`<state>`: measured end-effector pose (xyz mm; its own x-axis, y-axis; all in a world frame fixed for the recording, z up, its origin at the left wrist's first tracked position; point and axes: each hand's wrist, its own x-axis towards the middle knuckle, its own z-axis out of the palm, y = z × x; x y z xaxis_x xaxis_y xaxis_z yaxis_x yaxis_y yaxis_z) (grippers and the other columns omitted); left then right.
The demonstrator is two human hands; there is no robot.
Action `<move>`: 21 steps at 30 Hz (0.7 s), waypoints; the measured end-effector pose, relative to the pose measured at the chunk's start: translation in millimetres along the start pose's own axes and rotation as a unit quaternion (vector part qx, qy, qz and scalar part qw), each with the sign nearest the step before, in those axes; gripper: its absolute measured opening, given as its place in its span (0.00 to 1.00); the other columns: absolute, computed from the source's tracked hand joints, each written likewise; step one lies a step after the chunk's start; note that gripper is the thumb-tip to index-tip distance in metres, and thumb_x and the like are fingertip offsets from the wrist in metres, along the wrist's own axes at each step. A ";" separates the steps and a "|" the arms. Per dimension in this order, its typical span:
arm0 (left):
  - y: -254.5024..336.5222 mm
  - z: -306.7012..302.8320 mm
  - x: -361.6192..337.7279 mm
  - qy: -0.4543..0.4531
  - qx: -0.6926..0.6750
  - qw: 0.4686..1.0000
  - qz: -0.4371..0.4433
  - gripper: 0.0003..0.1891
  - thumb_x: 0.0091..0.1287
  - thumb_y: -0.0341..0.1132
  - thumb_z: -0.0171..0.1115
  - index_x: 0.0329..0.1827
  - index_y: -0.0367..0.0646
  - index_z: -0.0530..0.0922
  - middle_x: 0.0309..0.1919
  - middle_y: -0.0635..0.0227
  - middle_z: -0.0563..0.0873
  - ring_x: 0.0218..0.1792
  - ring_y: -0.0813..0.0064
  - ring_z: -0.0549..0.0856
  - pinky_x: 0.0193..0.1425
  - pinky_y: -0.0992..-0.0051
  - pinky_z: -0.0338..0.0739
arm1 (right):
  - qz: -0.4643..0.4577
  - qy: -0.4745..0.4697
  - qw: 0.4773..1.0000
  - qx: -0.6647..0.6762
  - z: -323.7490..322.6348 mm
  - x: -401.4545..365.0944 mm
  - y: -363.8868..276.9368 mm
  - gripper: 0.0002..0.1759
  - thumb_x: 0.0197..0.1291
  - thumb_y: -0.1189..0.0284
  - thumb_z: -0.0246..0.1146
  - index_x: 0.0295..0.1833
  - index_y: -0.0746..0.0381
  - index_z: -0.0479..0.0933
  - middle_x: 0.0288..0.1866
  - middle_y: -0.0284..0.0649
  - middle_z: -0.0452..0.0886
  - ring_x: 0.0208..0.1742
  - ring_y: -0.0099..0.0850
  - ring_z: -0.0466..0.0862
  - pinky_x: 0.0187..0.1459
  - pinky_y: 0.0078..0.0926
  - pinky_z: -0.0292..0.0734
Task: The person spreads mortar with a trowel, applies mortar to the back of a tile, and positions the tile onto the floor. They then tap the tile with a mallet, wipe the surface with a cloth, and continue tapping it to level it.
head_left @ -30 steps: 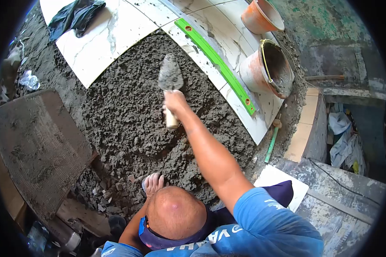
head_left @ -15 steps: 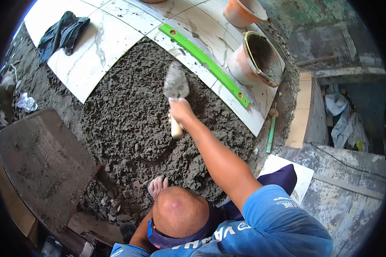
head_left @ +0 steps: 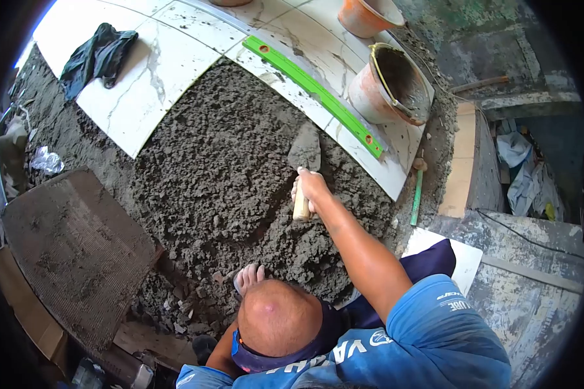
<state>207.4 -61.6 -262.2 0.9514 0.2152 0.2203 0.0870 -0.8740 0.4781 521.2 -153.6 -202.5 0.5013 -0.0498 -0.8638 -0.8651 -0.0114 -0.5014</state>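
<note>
My right hand (head_left: 312,187) is closed around the light wooden handle of a trowel (head_left: 304,148). The cement-coated blade points away from me, over the rough grey mortar bed (head_left: 207,165), near the edge of the laid tiles. My left forearm (head_left: 224,353) runs behind my bare knee (head_left: 279,318), which hides much of what lies beyond it. Dusty digits (head_left: 248,277) show past the knee at the mortar's near edge; I cannot tell whether they are fingers or toes.
Marbled white tiles (head_left: 126,107) border the mortar, with a green spirit level (head_left: 315,97) and a mortar-stained bucket (head_left: 370,97) on them. A dark cloth (head_left: 97,58) lies at the upper left. A dirty board (head_left: 78,253) is at left, a green-handled hammer (head_left: 417,194) at right.
My right hand and the trowel have moved right and slightly toward me across the mortar. The view has shifted a little.
</note>
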 end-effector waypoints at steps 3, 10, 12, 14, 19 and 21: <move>-1.5 5.2 -2.7 0.004 -0.008 1.000 0.002 0.20 0.57 0.42 0.63 0.50 0.41 0.77 0.50 0.56 0.80 0.53 0.56 0.79 0.59 0.56 0.70 | -0.002 -0.067 0.994 0.090 27.7 3.6 -2.2 0.19 0.72 0.55 0.50 0.35 0.60 0.67 0.21 0.35 0.70 0.17 0.29 0.73 0.19 0.32 0.75; 1.5 0.9 0.2 -0.012 -0.027 0.999 -0.027 0.20 0.53 0.40 0.65 0.48 0.41 0.77 0.49 0.57 0.81 0.52 0.56 0.80 0.58 0.57 0.71 | -0.044 -0.162 0.973 0.160 155.8 36.6 -32.1 0.23 0.74 0.54 0.44 0.30 0.58 0.64 0.17 0.37 0.69 0.15 0.32 0.72 0.20 0.36 0.73; 0.5 3.4 -2.2 -0.012 -0.026 0.999 -0.032 0.21 0.53 0.40 0.65 0.49 0.41 0.77 0.49 0.57 0.81 0.51 0.56 0.80 0.58 0.57 0.71 | -0.035 -0.166 0.971 0.168 192.7 34.4 -48.0 0.22 0.75 0.55 0.41 0.32 0.58 0.64 0.19 0.35 0.69 0.16 0.31 0.71 0.20 0.34 0.73; -2.4 5.5 -4.5 -0.021 -0.040 0.999 -0.029 0.21 0.53 0.40 0.64 0.49 0.41 0.77 0.50 0.57 0.81 0.52 0.57 0.80 0.59 0.57 0.71 | -0.016 -0.135 0.978 0.160 218.7 38.9 -51.6 0.22 0.75 0.55 0.43 0.32 0.60 0.65 0.20 0.36 0.70 0.17 0.30 0.72 0.21 0.34 0.74; -6.7 7.5 -8.9 -0.035 -0.019 0.999 -0.020 0.21 0.53 0.43 0.64 0.49 0.43 0.78 0.51 0.57 0.80 0.53 0.58 0.79 0.61 0.58 0.70 | -0.049 -0.162 0.976 -0.135 205.5 40.6 -58.8 0.18 0.73 0.59 0.51 0.37 0.64 0.69 0.23 0.37 0.72 0.19 0.28 0.74 0.18 0.29 0.76; -7.2 15.1 -11.3 -0.022 -0.020 0.999 -0.025 0.22 0.53 0.44 0.63 0.49 0.44 0.78 0.50 0.58 0.80 0.53 0.58 0.79 0.62 0.59 0.69 | -0.084 -0.156 0.928 -0.328 181.6 31.5 -72.2 0.17 0.73 0.62 0.49 0.41 0.66 0.73 0.24 0.37 0.73 0.17 0.26 0.71 0.18 0.29 0.74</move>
<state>200.5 -64.3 -281.0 0.9580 0.2391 0.1581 0.1245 -0.8439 0.5218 602.3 27.0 -202.4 0.5222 0.2978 -0.7992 -0.5457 -0.6034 -0.5814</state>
